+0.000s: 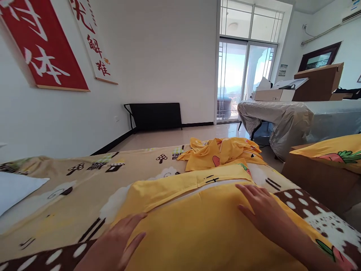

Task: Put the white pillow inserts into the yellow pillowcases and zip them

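Yellow pillow point(197, 233) (plump, white seam showing) under L hand point(118, 241) & R hand point(262, 210), fingers point(248, 190) spread flat, gripping nothing.

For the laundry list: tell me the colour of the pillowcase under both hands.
The pillowcase is bright yellow; head view shows it best.
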`<state>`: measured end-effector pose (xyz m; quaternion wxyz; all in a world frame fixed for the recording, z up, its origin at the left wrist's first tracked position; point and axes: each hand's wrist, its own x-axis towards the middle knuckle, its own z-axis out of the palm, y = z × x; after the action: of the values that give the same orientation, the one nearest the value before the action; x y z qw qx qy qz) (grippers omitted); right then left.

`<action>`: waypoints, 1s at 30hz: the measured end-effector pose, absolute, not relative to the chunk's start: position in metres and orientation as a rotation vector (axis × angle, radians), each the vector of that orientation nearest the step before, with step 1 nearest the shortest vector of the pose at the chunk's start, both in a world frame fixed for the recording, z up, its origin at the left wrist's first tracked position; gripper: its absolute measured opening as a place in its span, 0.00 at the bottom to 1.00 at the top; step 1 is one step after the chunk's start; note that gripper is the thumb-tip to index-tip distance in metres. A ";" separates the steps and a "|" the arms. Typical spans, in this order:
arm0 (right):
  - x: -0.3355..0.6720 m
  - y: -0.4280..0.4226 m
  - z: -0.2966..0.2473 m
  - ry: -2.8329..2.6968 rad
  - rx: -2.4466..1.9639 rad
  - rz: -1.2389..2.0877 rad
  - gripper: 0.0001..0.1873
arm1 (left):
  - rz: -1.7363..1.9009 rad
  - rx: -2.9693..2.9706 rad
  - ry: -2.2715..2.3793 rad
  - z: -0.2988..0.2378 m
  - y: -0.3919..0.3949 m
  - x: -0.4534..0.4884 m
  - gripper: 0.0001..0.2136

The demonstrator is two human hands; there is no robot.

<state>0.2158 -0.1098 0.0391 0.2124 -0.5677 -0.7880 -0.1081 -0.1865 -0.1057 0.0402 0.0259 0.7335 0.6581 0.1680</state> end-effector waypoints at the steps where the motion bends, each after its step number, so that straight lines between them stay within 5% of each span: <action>1: 0.184 -0.108 0.056 -2.284 -1.480 -0.241 0.21 | 0.368 2.261 1.940 0.047 -0.096 -0.172 0.19; 6: 0.074 -0.096 0.088 -2.493 -1.321 -0.045 0.12 | 0.289 2.355 1.708 0.055 -0.051 -0.124 0.20; 11: 0.028 -0.071 0.054 -2.550 -1.386 0.094 0.10 | 0.524 2.350 1.658 0.030 -0.037 -0.146 0.11; 19: 0.009 -0.058 0.008 -2.448 -1.103 0.164 0.03 | 0.415 2.094 1.717 0.036 -0.036 -0.197 0.09; 30: 0.009 -0.064 0.002 -2.632 -0.770 0.311 0.12 | 0.269 2.039 1.745 0.033 -0.038 -0.210 0.11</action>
<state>0.0090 -0.0637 0.0021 0.1896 -0.2739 -0.9364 0.1108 -0.2101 -0.0381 0.0326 0.2203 0.7375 0.6309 0.0973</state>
